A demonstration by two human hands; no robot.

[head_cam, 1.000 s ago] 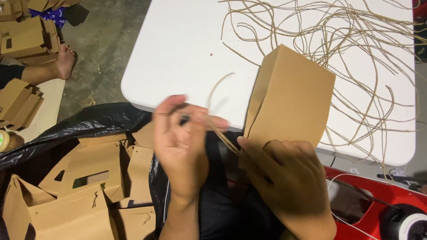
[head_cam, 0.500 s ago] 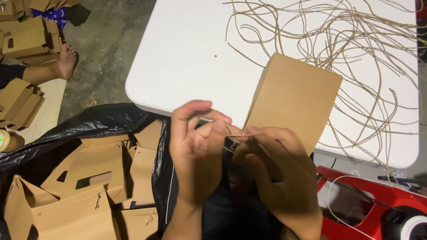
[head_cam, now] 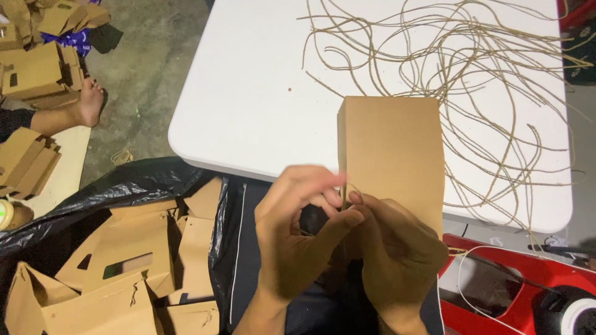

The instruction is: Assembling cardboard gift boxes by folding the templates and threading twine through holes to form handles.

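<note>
At the near edge of the white counter (head_cam: 248,93), my left hand (head_cam: 298,242) and right hand (head_cam: 397,254) pinch a thin twine (head_cam: 343,192) against the brown paper bag (head_cam: 391,155); my fingers hide the knot and the bag's lower end.

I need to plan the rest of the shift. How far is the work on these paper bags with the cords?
Done, it seems: brown paper bags lie heaped in the black plastic sack, one showing a cord. In hand: the left hand and right hand pinch a cord at the edge of one brown bag. Left: many loose cords cover the white table.
</note>
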